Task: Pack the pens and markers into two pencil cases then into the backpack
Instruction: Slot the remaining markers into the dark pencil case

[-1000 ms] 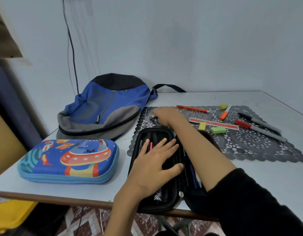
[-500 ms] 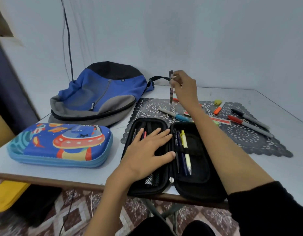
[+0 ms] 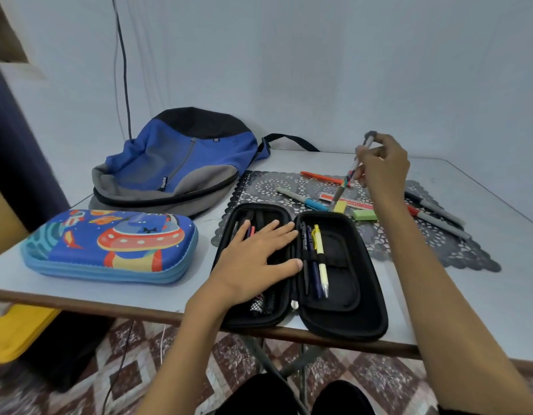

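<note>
Backpack (image 3: 181, 166), blue and grey, lies slumped at the back left of the table (image 3: 469, 295), zipped side up. A dark lace mat (image 3: 439, 250) covers the middle and right. The cartoon pencil case (image 3: 109, 247) sits closed at the front left. Beside it, the black pencil case (image 3: 349, 319) lies open at the near edge.

The left hand (image 3: 253, 259) stays flat on the case's left half, fingers straight and spread, as half a second ago. The right hand (image 3: 382, 169) has shifted rightward over the mat. Its fingertips pinch a patterned pen (image 3: 347, 178), upright before, now tilted with its tip down above the red ruler (image 3: 353, 203) and yellow eraser (image 3: 339, 206).

On the mat lie two grey markers (image 3: 439, 224) at the right, a blue-capped marker (image 3: 301, 199), an orange pen (image 3: 319, 176) and a green eraser (image 3: 364, 215). A yellow pen (image 3: 320, 259) and a dark blue pen (image 3: 311, 259) sit strapped in the black case's right half.
</note>
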A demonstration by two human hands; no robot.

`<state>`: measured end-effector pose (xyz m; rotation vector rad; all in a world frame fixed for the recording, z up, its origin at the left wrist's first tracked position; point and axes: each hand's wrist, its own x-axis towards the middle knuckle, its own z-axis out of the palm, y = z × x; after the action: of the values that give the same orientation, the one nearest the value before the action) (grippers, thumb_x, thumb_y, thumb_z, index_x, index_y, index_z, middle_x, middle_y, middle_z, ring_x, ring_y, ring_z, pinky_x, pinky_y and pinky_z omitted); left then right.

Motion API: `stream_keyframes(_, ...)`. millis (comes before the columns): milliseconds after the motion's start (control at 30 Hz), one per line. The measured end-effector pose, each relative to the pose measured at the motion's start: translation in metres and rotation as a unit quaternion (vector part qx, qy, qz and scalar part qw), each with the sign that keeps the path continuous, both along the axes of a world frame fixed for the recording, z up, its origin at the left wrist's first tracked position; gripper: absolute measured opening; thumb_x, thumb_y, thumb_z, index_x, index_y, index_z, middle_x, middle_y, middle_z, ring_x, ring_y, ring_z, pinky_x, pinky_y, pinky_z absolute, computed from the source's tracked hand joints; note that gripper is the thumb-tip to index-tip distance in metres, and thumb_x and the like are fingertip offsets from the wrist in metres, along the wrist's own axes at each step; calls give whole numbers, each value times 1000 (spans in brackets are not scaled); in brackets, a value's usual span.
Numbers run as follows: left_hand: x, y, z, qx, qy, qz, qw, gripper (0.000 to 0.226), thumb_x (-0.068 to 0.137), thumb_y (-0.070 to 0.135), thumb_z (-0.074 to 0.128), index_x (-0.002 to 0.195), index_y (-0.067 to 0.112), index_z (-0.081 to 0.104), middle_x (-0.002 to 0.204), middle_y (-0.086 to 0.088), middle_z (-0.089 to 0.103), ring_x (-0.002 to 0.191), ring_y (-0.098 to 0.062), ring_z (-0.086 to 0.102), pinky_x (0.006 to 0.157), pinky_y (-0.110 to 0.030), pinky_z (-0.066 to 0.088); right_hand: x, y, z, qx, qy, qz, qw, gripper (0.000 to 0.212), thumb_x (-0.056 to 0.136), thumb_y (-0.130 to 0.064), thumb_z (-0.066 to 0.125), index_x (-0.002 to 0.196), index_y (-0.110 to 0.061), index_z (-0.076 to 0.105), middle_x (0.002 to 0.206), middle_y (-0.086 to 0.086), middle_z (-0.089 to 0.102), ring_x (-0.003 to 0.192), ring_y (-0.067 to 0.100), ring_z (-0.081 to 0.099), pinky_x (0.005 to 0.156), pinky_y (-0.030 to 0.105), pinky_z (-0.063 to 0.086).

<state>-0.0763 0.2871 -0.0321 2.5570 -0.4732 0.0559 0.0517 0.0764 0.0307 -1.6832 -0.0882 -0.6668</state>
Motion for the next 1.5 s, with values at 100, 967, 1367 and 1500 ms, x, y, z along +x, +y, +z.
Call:
stream_keyframes(100,1,2,-1,5,-5,0,1000,61,95,56,49,150,38,33,157,27,18,146,9,5,122,-34,-11,-18,1,1,-107,84,94,986,40,92,-5,59,130,-14,49,77,13,65,51,15,57,47,25,49)
stream_keyframes(967,3,1,-3,-12,-9,3,1000,73,79,67,40,147,42,35,154,32,20,143,15,6,121,-27,-12,-27,2,-23,-267,244,235,902,15,95,-16,59,94,-1,60,67,11,62,44,14,57,44,22,50)
stream_keyframes(1367,2,1,-2,-13,-5,2,1000,80,73,74,36,147,43,36,152,34,20,142,15,6,121,-29,-11,-32,0,-17,-257,316,300,863,13,86,-1,68,98,5,66,72,10,68,56,16,66,55,21,56)
stream_keyframes(1500,2,0,-1,-9,-2,5,1000,71,80,65,40,147,42,35,153,33,20,142,15,6,121,-28,-11,-33,-2,-17,-225,325,300,868,9,86,1,67,94,3,67,74,13,69,60,19,68,59,22,58)
